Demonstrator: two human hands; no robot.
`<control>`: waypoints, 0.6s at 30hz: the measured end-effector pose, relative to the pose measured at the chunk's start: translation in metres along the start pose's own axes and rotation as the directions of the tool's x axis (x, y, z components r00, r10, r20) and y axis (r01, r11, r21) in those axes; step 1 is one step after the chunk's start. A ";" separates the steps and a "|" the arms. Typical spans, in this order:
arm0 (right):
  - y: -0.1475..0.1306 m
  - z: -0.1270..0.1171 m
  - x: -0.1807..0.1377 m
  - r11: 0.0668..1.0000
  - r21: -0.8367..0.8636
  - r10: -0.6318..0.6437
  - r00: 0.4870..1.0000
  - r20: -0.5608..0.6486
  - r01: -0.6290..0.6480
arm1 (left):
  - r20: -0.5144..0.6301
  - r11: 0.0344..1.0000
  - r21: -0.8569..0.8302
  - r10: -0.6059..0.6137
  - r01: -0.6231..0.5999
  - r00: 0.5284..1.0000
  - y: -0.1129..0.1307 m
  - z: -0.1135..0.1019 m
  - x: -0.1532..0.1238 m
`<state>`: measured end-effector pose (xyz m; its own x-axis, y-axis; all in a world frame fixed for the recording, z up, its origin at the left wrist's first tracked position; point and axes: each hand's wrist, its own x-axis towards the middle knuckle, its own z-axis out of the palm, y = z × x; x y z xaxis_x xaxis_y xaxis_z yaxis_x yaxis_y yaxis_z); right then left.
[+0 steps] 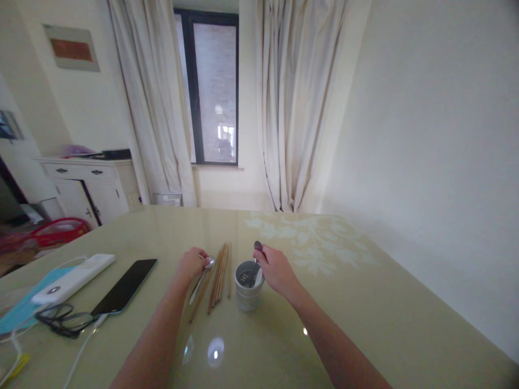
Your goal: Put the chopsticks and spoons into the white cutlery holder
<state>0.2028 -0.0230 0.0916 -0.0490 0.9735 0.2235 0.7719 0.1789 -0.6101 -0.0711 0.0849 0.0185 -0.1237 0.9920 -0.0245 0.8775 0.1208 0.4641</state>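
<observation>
Glossy pale-green table [365,302] fills the lower frame, two ceiling-light glints near the bottom edge. Both forearms enter from the bottom, cut off at the elbows.

Left hand [191,263] is curled over the bowl end of a metal spoon [201,278]; the handle runs back toward the camera along the tabletop, fingertips hidden under the knuckles, so contact with the table is hard to make out. Just right of it, a row of wooden chopsticks [221,275] lies flat, roughly parallel, exact count unclear.

Right hand [275,268] pinches the top of a second spoon [256,259] standing tilted in a small grey holder cup [248,292]. The cup stands upright just right of the chopsticks, perforated bottom visible inside; the spoon's lower end sits inside, partly hidden by the rim and the hand.

Left side: black glasses [62,320], a dark phone [125,285] face up, a white power bank [75,278], a blue face mask [22,305] partly under it, white cable running off the bottom edge. Yellow bit at the far left corner, cut off, unidentifiable.

Farther: white floral pattern [308,240] on the table's far part. Beyond, white cabinet [87,186], red blurred object [52,231] by it, cream curtains [284,108] flanking a dark-framed window [213,86], plain wall on the right.
</observation>
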 end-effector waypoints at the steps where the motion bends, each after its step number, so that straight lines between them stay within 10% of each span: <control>1: 0.000 0.000 0.000 1.000 0.001 -0.005 1.000 0.000 0.005 | 0.006 1.000 -0.007 0.010 -0.010 1.000 0.002 0.002 0.000; 18: -0.003 -0.004 0.001 0.968 0.193 -0.136 0.981 -0.141 0.162 | -0.053 1.000 0.007 0.024 -0.024 0.998 0.014 0.001 -0.009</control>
<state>0.2027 -0.0229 0.0965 -0.0631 0.9103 0.4092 0.6167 0.3579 -0.7011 -0.0575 0.0772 0.0242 -0.1264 0.9914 0.0335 0.8833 0.0971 0.4586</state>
